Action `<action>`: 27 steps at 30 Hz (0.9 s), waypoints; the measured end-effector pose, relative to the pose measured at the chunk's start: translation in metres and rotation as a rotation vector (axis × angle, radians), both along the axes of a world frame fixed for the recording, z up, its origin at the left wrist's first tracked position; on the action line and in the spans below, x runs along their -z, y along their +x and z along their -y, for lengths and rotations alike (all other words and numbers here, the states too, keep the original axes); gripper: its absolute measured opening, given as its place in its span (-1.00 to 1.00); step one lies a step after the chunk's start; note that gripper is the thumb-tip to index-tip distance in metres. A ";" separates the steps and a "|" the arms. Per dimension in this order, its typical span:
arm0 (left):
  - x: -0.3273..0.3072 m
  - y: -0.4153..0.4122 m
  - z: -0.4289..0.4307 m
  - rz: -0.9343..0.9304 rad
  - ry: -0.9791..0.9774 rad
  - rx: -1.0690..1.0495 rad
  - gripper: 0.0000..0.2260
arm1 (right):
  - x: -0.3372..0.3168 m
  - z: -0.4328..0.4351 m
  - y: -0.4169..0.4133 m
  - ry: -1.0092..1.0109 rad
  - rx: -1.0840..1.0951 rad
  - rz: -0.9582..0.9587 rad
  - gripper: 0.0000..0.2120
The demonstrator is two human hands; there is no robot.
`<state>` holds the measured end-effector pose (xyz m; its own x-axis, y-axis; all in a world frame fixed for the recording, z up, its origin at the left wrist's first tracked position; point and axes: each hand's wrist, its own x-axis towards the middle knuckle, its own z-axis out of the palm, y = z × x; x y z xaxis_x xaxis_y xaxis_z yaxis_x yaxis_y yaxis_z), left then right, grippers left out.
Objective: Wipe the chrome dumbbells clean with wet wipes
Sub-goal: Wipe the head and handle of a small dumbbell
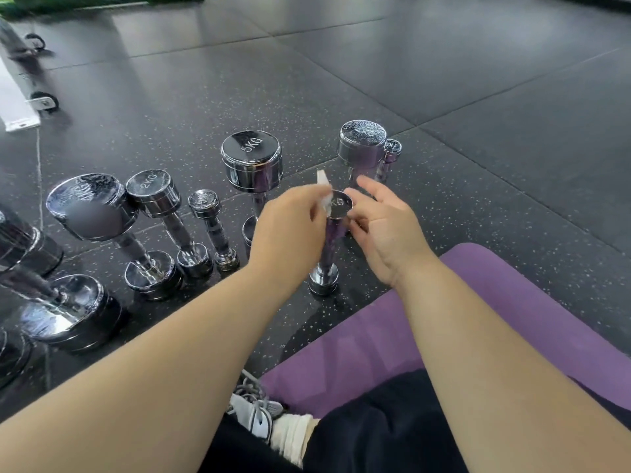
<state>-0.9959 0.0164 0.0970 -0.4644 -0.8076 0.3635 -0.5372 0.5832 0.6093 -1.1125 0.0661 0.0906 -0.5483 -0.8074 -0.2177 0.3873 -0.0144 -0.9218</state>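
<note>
I judged the wiping mid-step: the left hand [286, 227] pinched the wipe [323, 189] against the head of the upright dumbbell [329, 240] at 12 o'clock, the right hand [382, 227] loosely spread at its 3 o'clock (grip unclear), and next came the shaft.

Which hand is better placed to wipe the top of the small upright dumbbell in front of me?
Left. The left hand pinches the wet wipe at the top of the small dumbbell; the right hand holds no wipe and sits beside the head, likely better for steadying.
</note>
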 end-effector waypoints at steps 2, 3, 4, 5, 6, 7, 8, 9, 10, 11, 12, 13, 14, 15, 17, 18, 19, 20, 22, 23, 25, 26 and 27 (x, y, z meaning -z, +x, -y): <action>0.005 -0.005 -0.004 0.078 -0.036 0.079 -0.73 | 0.004 0.003 0.003 0.002 0.031 0.071 -0.54; 0.005 -0.009 -0.003 0.105 0.010 0.107 -0.67 | 0.006 0.004 0.003 0.002 0.056 0.103 -0.56; 0.004 -0.014 -0.001 0.128 0.059 0.137 -0.61 | 0.007 0.004 0.002 0.004 0.074 0.133 -0.57; 0.004 -0.021 0.002 0.161 0.099 0.170 -0.57 | 0.008 0.005 0.000 0.008 0.086 0.153 -0.60; 0.003 -0.027 0.007 0.199 0.126 0.197 -0.55 | 0.008 0.005 -0.002 0.007 0.083 0.170 -0.62; 0.004 -0.032 0.013 0.218 0.149 0.215 -0.58 | 0.009 0.004 -0.004 0.004 0.072 0.177 -0.63; 0.001 -0.034 0.018 0.220 0.182 0.203 -0.64 | 0.009 0.004 -0.005 -0.003 0.052 0.183 -0.61; 0.000 -0.036 0.024 0.208 0.223 0.174 -0.71 | 0.010 0.005 -0.006 -0.005 0.034 0.185 -0.59; -0.001 -0.035 0.028 0.195 0.259 0.143 -0.74 | 0.010 0.005 -0.006 -0.009 0.017 0.193 -0.57; 0.000 -0.031 0.029 0.190 0.273 0.123 -0.74 | 0.012 0.006 -0.004 -0.006 0.008 0.201 -0.57; 0.000 -0.027 0.026 0.190 0.256 0.123 -0.73 | 0.012 0.007 -0.003 -0.005 0.005 0.211 -0.59; 0.003 -0.022 0.021 0.184 0.206 0.150 -0.73 | 0.013 0.008 -0.002 -0.002 0.011 0.219 -0.61; 0.007 -0.018 0.015 0.184 0.136 0.204 -0.70 | 0.014 0.008 -0.002 -0.004 0.016 0.231 -0.62; 0.011 -0.015 0.011 0.199 0.039 0.272 -0.65 | 0.014 0.007 -0.004 -0.008 0.015 0.246 -0.61; 0.014 -0.014 0.009 0.319 -0.241 0.359 -0.53 | 0.014 0.005 -0.008 -0.047 -0.014 0.293 -0.61; 0.015 -0.017 0.010 0.379 -0.370 0.378 -0.50 | 0.013 0.004 -0.011 -0.074 -0.023 0.321 -0.60; 0.016 -0.023 0.012 0.404 -0.442 0.399 -0.52 | 0.013 0.002 -0.014 -0.096 -0.021 0.349 -0.60; 0.019 -0.028 0.012 0.392 -0.495 0.418 -0.57 | 0.012 0.001 -0.015 -0.106 -0.026 0.373 -0.60; 0.019 -0.036 0.008 0.374 -0.501 0.475 -0.67 | 0.013 0.000 -0.018 -0.104 -0.059 0.402 -0.58; 0.020 -0.037 0.008 0.360 -0.480 0.487 -0.68 | 0.015 0.000 -0.019 -0.097 -0.065 0.420 -0.57; 0.021 -0.037 0.013 0.310 -0.425 0.426 -0.69 | 0.016 0.000 -0.016 -0.084 -0.076 0.450 -0.52; 0.020 -0.036 0.017 0.315 -0.408 0.350 -0.69 | 0.016 0.000 -0.013 -0.084 -0.093 0.460 -0.51; 0.019 -0.034 0.019 0.345 -0.392 0.255 -0.66 | 0.015 0.001 -0.011 -0.084 -0.113 0.460 -0.51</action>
<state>-1.0302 -0.0030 0.0781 -0.7712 -0.4904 0.4059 -0.4795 0.8669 0.1363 -1.1230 0.0653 0.0752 -0.3180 -0.8816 -0.3488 0.7581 -0.0155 -0.6519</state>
